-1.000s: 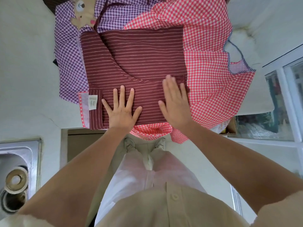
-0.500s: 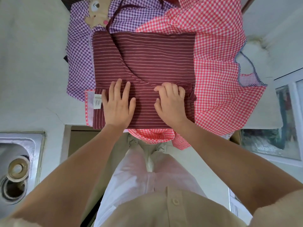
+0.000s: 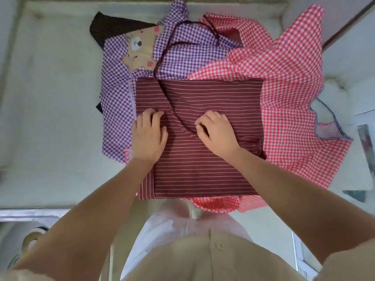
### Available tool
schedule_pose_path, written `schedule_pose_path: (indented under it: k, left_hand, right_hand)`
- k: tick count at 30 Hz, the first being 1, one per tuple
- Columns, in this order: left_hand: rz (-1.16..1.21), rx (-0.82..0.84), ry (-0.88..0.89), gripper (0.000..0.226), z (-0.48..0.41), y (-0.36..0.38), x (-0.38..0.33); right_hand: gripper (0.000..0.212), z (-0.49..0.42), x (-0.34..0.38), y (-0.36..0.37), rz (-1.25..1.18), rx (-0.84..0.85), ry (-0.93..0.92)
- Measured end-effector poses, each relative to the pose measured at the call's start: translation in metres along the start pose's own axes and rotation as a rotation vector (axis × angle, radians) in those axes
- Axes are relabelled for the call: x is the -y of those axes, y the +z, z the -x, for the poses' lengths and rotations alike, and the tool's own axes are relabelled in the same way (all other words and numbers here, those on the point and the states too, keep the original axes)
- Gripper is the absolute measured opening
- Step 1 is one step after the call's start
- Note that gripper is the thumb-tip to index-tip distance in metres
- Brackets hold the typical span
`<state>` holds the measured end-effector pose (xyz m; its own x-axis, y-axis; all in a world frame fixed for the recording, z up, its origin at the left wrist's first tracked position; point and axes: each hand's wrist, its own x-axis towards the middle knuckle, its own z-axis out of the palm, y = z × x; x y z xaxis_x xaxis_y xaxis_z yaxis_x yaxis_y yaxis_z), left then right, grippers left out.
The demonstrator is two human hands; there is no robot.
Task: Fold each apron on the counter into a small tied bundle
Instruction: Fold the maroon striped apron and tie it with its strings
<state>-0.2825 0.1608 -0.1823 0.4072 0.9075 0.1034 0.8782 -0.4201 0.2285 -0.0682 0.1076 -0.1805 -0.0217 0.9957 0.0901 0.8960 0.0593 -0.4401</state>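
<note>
A maroon striped apron [image 3: 213, 98] lies folded into a square on the pale counter [image 3: 50, 118]. It sits on top of a purple gingham apron [image 3: 117, 102] with a bear patch and a red gingham apron [image 3: 290, 82]. My left hand [image 3: 149, 138] rests on its left part with fingers curled into the cloth. My right hand [image 3: 217, 134] lies on the middle, its fingertips curled at the diagonal fold edge. The maroon tie strings [image 3: 178, 35] trail away over the purple apron.
A dark striped cloth [image 3: 113, 27] pokes out behind the purple apron. A steel sink [image 3: 26, 236] is at the lower left. The red apron hangs over the counter's front edge [image 3: 219, 203]. A window frame [image 3: 363, 122] borders the right.
Both hands slid away from me up the maroon apron. Their fingers went from flat and spread to curled into the cloth.
</note>
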Motion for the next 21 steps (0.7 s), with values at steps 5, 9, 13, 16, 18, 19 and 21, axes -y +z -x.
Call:
schedule_pose_path:
  k: [5, 9, 13, 16, 18, 19, 21]
  left_hand:
    - [-0.079, 0.152, 0.155, 0.061, -0.053, 0.0, 0.034]
    - [-0.157, 0.335, 0.155, 0.064, -0.066, 0.015, 0.045]
    - [-0.182, 0.359, 0.187, 0.064, -0.068, 0.022, 0.049]
    - [-0.157, 0.259, 0.236, 0.064, -0.064, 0.017, 0.051]
    - [-0.092, 0.178, 0.304, 0.062, -0.051, 0.009, 0.048]
    - [-0.04, 0.15, 0.364, 0.06, -0.042, 0.005, 0.046]
    - [0.053, 0.155, 0.503, 0.054, -0.018, -0.002, 0.042]
  right_hand:
    - [0.029, -0.066, 0.03, 0.001, -0.125, 0.02, -0.155]
    - [0.045, -0.071, 0.024, 0.029, 0.065, 0.22, -0.137]
    - [0.052, -0.055, 0.021, 0.044, 0.091, 0.221, -0.097]
    - [0.05, -0.052, 0.023, 0.039, 0.041, 0.214, -0.103]
    - [0.049, -0.046, 0.023, 0.034, 0.02, 0.191, -0.125]
    - [0.049, -0.044, 0.023, 0.032, 0.016, 0.174, -0.133]
    - [0.045, -0.035, 0.025, 0.025, 0.026, 0.121, -0.16]
